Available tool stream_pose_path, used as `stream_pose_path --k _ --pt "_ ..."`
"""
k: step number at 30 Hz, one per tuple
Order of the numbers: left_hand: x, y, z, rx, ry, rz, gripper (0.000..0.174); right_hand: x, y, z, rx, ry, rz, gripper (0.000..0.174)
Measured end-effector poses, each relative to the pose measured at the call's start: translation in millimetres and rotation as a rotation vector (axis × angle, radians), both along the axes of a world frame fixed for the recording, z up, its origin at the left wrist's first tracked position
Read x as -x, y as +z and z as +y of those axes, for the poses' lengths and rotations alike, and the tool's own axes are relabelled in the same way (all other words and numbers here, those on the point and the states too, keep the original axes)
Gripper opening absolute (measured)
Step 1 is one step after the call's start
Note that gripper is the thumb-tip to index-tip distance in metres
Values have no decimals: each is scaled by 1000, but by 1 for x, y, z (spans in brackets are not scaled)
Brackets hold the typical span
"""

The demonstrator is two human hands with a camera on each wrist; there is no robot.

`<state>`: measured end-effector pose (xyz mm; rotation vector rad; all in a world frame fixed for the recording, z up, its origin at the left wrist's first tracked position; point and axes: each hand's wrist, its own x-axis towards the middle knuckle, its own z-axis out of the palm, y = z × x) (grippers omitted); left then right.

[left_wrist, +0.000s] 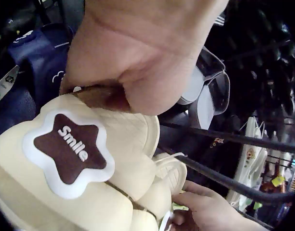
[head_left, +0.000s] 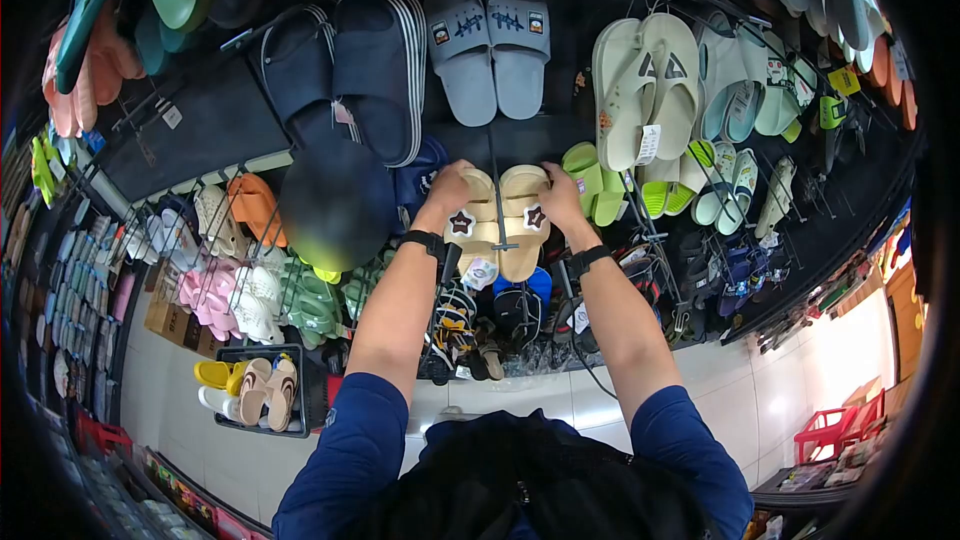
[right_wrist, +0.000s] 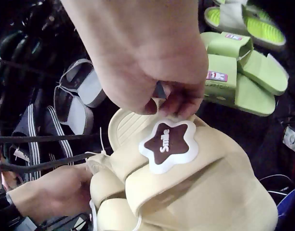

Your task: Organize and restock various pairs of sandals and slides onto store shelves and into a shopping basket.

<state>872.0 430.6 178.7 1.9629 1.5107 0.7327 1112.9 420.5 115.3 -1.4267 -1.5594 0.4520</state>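
Observation:
A pair of beige slides (head_left: 521, 258) hangs on a display hook (head_left: 492, 155) in front of me. Each strap carries a brown star badge (left_wrist: 72, 148) edged in white and lettered "Smile". My left hand (head_left: 447, 192) grips the upper outer edge of the left slide, its fingertips partly hidden behind the strap in the left wrist view. On the other side my right hand (head_left: 563, 200) pinches the right slide's edge, with thumb and fingertips (right_wrist: 183, 106) just above the badge. A white tag (head_left: 480, 272) shows at the lower left of the pair.
Grey slides (head_left: 490, 50) hang above, with dark striped slides (head_left: 378, 70) to their left. Green slides (head_left: 600, 185) and cream flip-flops (head_left: 650, 90) hang at right. Hooks stick out along the rack. A black basket (head_left: 312, 385) of footwear stands on the floor at lower left.

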Motion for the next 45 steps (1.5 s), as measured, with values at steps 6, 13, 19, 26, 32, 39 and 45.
stream_pose_path --k 6,13,19,26,32,39,45 --pt "-1 -57 -4 -585 421 -78 44 4 5 -39 -282 -88 -46 49" --pt "-9 -76 -42 -346 529 -311 43 -4 -23 -42 -42 -72 182 51" --pt "-3 -90 0 -197 465 -449 50 -8 -12 0 -49 -110 169 43" --pt "-5 -78 18 -22 385 -487 58 -5 -8 43 11 -120 181 42" --pt "-7 -96 23 -231 399 -266 63 -11 -35 55 -24 -107 332 44" --pt "-4 -97 3 -300 344 -275 60 -1 -28 -2 -141 -115 183 43" --pt "-2 -98 -31 -535 317 -230 57 8 -24 -39 -96 -64 214 46"
